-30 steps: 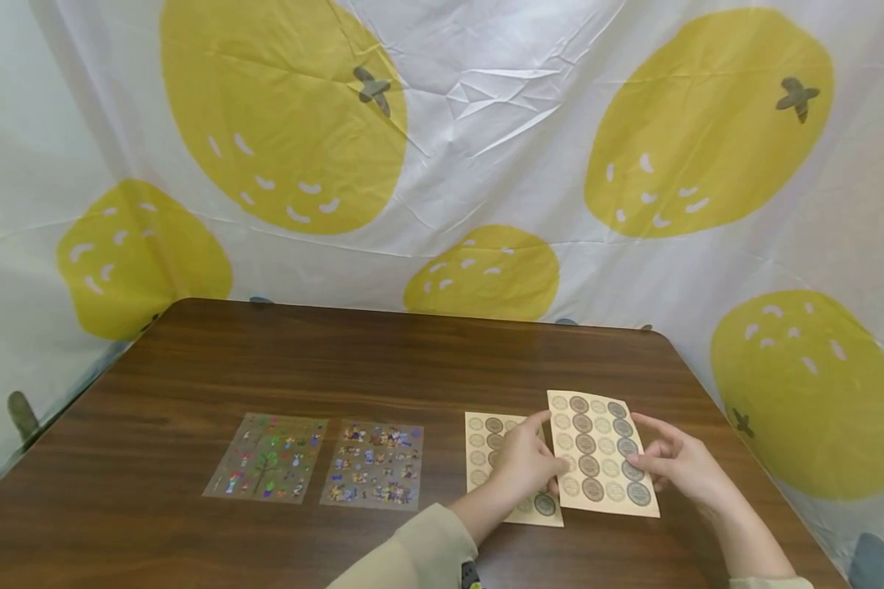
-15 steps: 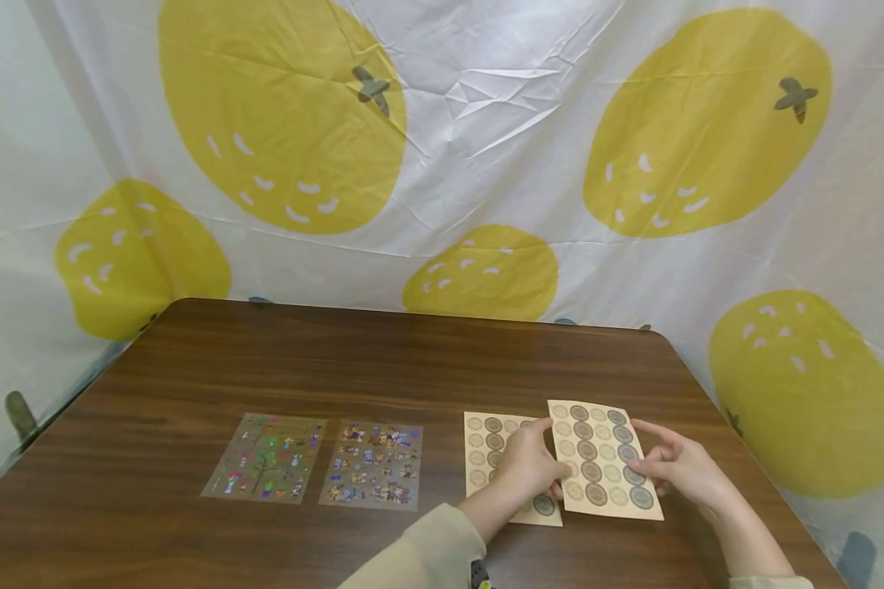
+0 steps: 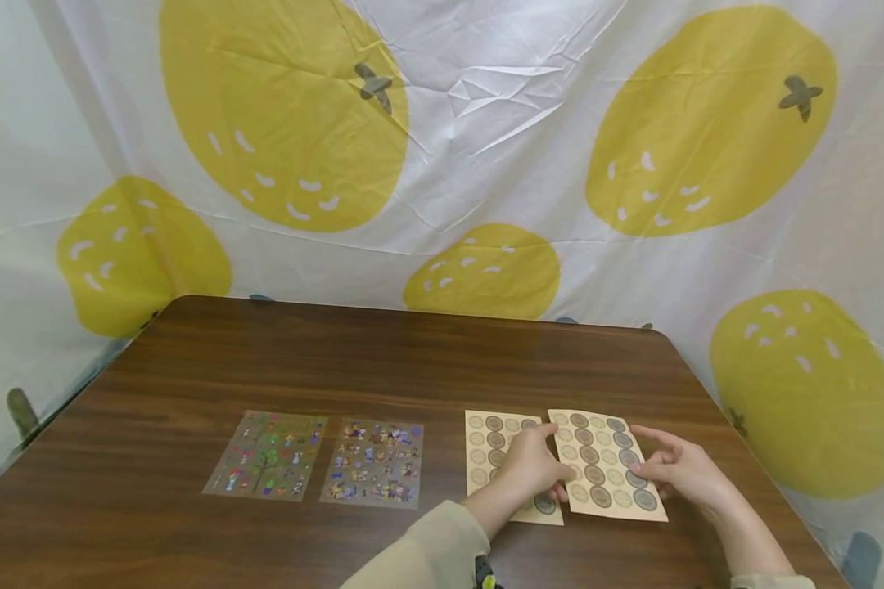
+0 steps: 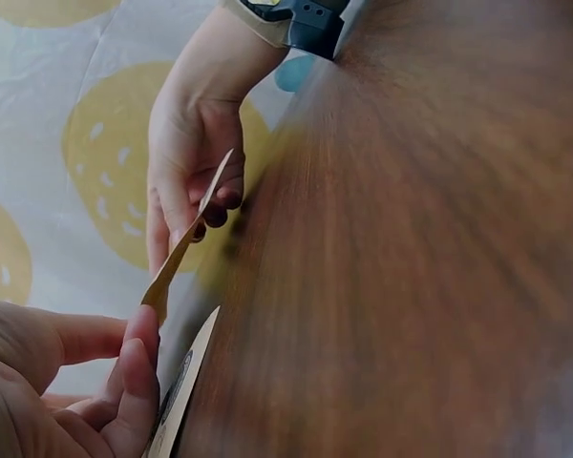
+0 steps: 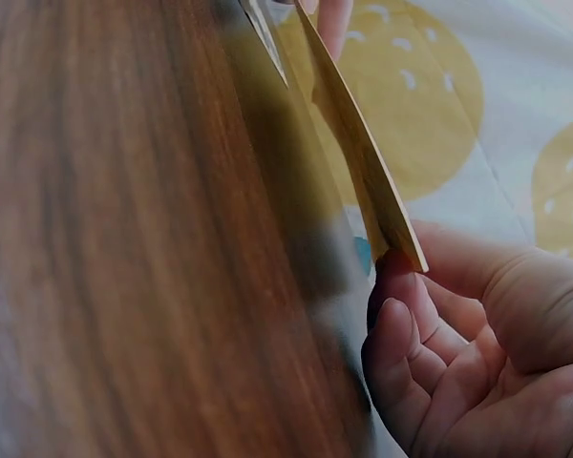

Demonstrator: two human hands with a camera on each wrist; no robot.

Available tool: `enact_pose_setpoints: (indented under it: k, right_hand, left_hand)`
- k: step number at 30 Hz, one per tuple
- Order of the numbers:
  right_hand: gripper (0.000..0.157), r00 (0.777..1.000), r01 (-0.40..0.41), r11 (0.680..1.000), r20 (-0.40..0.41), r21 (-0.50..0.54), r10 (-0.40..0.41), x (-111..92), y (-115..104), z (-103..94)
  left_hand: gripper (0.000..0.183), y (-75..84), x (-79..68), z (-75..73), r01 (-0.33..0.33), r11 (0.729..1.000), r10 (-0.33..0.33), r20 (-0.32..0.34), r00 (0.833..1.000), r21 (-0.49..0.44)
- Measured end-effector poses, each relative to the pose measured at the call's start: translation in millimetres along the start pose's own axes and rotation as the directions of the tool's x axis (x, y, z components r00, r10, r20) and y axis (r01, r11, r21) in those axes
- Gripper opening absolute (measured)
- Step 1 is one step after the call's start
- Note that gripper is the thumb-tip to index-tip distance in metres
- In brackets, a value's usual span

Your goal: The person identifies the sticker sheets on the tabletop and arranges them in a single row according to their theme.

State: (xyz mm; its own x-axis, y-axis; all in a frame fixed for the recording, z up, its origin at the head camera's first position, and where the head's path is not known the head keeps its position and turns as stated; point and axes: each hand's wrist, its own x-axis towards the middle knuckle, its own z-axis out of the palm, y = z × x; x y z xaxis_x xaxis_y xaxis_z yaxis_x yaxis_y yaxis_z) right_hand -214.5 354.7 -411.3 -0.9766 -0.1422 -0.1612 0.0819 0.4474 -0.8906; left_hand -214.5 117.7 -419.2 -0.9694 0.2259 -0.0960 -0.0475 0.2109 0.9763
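Both hands hold a cream sticker sheet [image 3: 602, 466] printed with rows of round seals. My left hand [image 3: 528, 466] pinches its left edge, and my right hand [image 3: 685, 473] pinches the right edge. In both wrist views this sheet is seen nearly edge-on, raised a little off the wood and slightly bowed. A second cream sticker sheet [image 3: 479, 442] of the same print lies flat on the table, partly hidden under my left hand and wrist.
On the brown wooden table [image 3: 383, 360], two clear sticker sheets lie to the left: one with a green tree [image 3: 267, 458], one with small colourful figures [image 3: 373, 463]. A white curtain with yellow fruit prints [image 3: 479, 270] hangs behind the far edge.
The held sheet has come down toward the table and shifted slightly right, with both hands keeping their grip. The other sheets stay where they were.
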Motion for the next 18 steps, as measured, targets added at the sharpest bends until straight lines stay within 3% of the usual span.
enact_pose_setpoints:
  k: [18]
  right_hand:
    - [0.071,0.999,0.008,0.996,0.049,-0.087,-0.004,1.5,3.0,-1.9]
  left_hand:
    - [0.063,-4.7,5.1,-0.5,0.067,0.998,-0.067,0.038,0.997,0.003]
